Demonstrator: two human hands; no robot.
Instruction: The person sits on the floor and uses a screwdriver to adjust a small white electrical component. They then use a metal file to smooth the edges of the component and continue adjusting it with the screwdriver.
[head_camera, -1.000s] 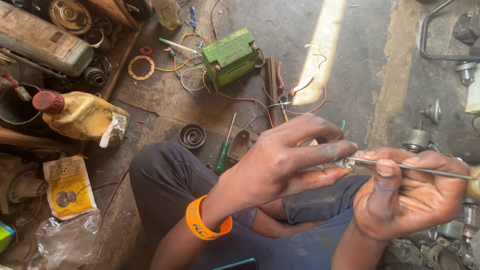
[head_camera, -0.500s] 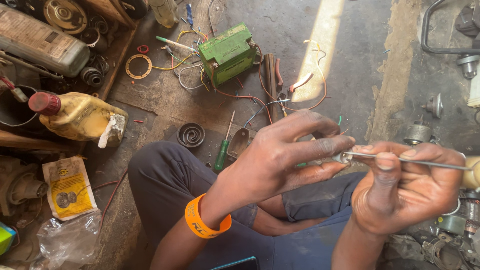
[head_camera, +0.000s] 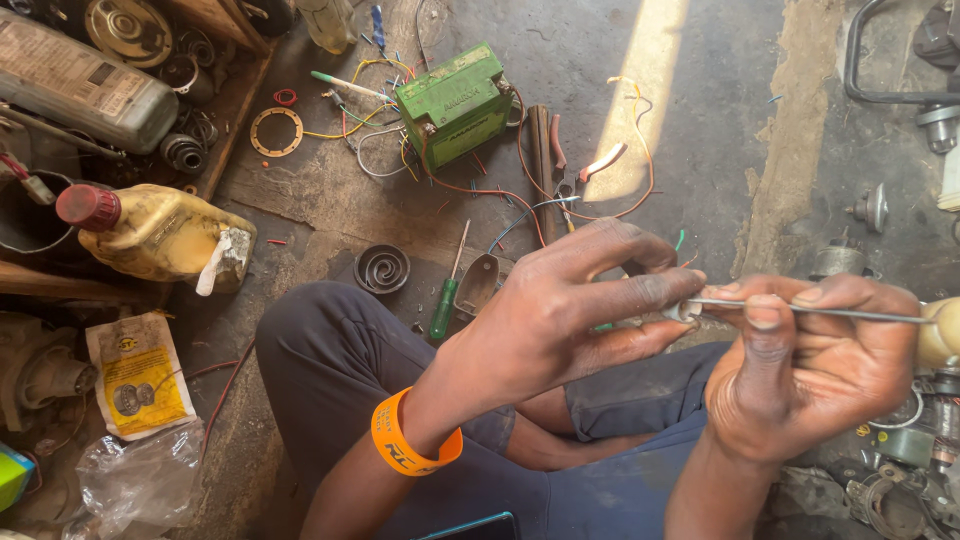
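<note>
Steel screwdriver shaft (head_camera: 840, 313) lies level, tip leftward, gripped in the right hand (head_camera: 810, 365). Left hand (head_camera: 570, 310) pinches a small pale part (head_camera: 684, 311) at that tip.

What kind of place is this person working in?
Probably a small repair workshop, worked on the floor: a green battery with loose wires, a green-handled screwdriver, a yellow oil jug, and metal parts scattered about.

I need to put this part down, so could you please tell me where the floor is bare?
Bare concrete lies beyond the green battery, around the sunlit strip. It is crowded at the yellow jug and around the green screwdriver.
</note>
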